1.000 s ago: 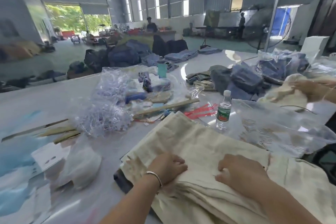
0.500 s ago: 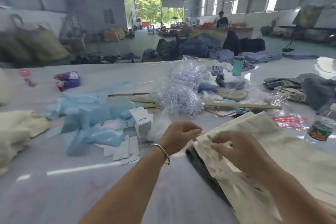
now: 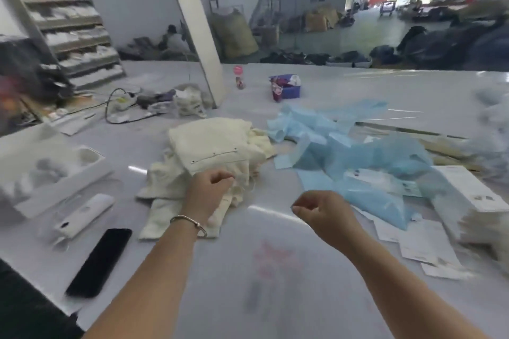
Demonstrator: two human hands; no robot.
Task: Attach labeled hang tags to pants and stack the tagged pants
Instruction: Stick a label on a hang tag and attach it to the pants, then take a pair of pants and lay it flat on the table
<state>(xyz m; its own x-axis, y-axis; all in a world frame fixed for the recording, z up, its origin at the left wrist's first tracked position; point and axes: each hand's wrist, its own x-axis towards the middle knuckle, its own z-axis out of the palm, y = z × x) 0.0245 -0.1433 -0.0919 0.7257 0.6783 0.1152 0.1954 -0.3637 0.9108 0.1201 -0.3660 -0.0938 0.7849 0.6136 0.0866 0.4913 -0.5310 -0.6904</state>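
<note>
A heap of cream pants (image 3: 217,143) lies on the white table (image 3: 275,283) just ahead of me, the top pair folded with its pocket seam showing. My left hand (image 3: 212,187), a bangle on the wrist, has its fingers curled at the near edge of the heap and seems to pinch the fabric there. To the right, my right hand (image 3: 322,212) hovers over bare table with curled fingers and nothing visible in them. White hang tags (image 3: 418,245) lie scattered at the right, beside a white box (image 3: 468,190).
Crumpled blue plastic bags (image 3: 358,162) spread right of the heap. A black phone (image 3: 99,261), a white device (image 3: 82,212) and a white tray (image 3: 41,168) sit at the left. A white pillar (image 3: 198,27), a pink bottle (image 3: 239,77) and a purple box (image 3: 286,88) stand farther back.
My view has swung left, away from the cream pants I was pressing. Both hands have left that pair and moved to the heap on the left, fingers now curled.
</note>
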